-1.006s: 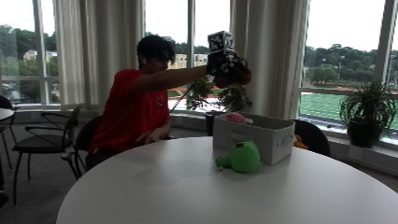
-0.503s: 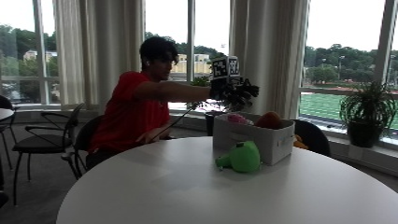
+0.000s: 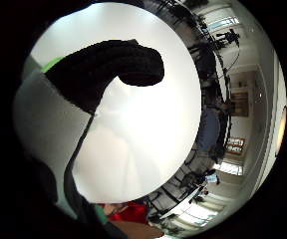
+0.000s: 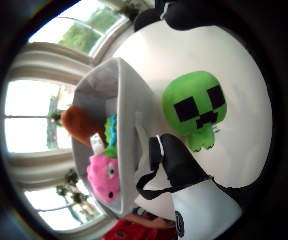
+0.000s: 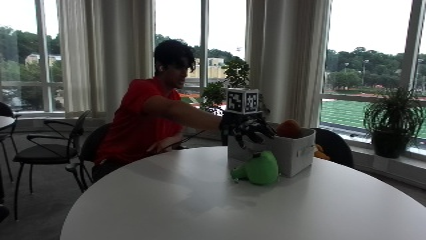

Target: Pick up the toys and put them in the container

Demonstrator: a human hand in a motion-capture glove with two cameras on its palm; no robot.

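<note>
A green toy lies on the white table at frame centre, touching the grey container, which holds pink and orange toys. Your gloved hand hovers above it, fingers loosely spread, holding nothing.

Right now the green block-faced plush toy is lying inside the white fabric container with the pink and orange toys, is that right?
Not quite. The green block-faced plush toy lies on the round white table beside the white fabric container, not inside it. The thumb side palm view shows this; the pink toy and orange toy are inside.
</note>
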